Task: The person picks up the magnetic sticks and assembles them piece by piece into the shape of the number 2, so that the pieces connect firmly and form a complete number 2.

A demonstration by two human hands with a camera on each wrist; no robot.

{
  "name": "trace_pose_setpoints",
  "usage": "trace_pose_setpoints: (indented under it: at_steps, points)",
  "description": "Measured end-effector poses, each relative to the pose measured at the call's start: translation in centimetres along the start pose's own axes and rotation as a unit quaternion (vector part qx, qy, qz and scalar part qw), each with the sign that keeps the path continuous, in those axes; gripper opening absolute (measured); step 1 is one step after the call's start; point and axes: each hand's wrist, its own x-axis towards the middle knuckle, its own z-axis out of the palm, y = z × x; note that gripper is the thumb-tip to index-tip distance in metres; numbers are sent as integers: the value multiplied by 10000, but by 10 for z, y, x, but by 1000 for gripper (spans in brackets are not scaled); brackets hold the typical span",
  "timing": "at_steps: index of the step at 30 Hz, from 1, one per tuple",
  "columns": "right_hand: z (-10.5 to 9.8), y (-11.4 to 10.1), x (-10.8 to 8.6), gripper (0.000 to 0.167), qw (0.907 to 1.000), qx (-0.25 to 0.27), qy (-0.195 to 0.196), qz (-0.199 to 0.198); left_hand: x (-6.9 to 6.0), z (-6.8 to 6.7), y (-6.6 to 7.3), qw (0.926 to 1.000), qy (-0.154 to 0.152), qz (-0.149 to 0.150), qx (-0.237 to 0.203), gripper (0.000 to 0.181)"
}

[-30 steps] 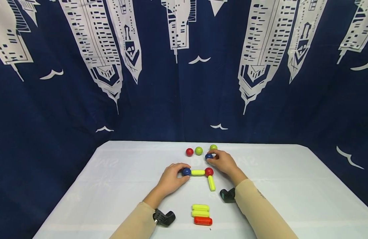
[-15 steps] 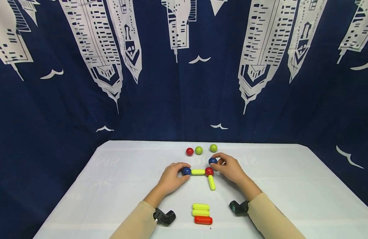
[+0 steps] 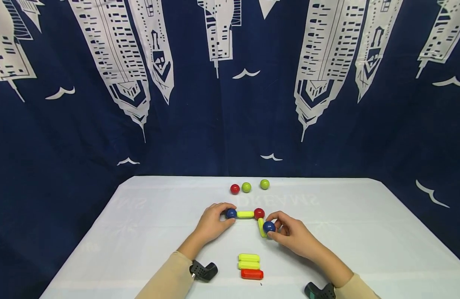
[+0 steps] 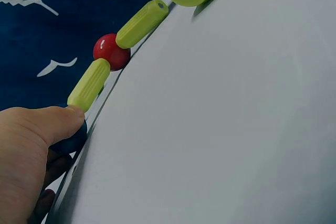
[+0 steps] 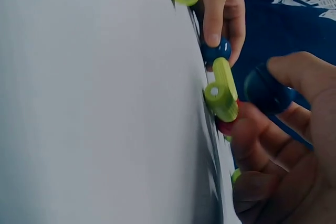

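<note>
Between thumb and fingers, my left hand (image 3: 213, 223) holds a blue ball (image 3: 231, 213) on the table. A yellow-green magnetic rod (image 3: 245, 214) runs from that ball to a red ball (image 3: 259, 213). From the red ball a second yellow-green rod (image 3: 261, 227) points toward me, and its metal-capped end shows in the right wrist view. My right hand (image 3: 294, 236) pinches another blue ball (image 3: 269, 226), which overlaps this rod's near end in the head view. The right wrist view has the pinched ball (image 5: 268, 88) raised off the table, apart from the rod.
Nearer to me lie two yellow-green rods (image 3: 249, 261) and a red rod (image 3: 252, 274), side by side. Along the far side sit a red ball (image 3: 235, 189) and two green balls (image 3: 246, 187). A dark blue printed curtain (image 3: 222, 124) hangs behind the white table (image 3: 159, 249).
My right hand has carried its blue ball from the far row toward me, past the red ball, to the second rod's near end. The left hand stays on its ball.
</note>
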Motion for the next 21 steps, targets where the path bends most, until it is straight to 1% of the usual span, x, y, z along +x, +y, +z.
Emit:
trace_pose_setpoints:
  at_steps: [3, 6, 10, 14, 18, 21]
  points:
    - [3, 2, -7, 32, 9996, -77, -178, -227, 0, 0, 0, 10000, -14, -43, -29, 33]
    - [6, 6, -10, 32, 9992, -222, -236, -243, 1, 0, -1, 10000, -20, -30, -23, 33]
    - [10, 10, -11, 33, 9981, -571, -159, -160, 0, 0, -2, 10000, -18, -31, -20, 33]
    - [14, 12, -12, 32, 9959, -877, -119, -193, -1, 0, -1, 10000, -44, -62, -7, 33]
    - [15, 13, -12, 33, 9949, -979, -91, -237, -2, -1, 0, 10000, -46, -36, -1, 33]
    - [14, 13, -11, 33, 9952, -936, -53, -294, -1, -2, 1, 10000, -26, 22, -15, 33]
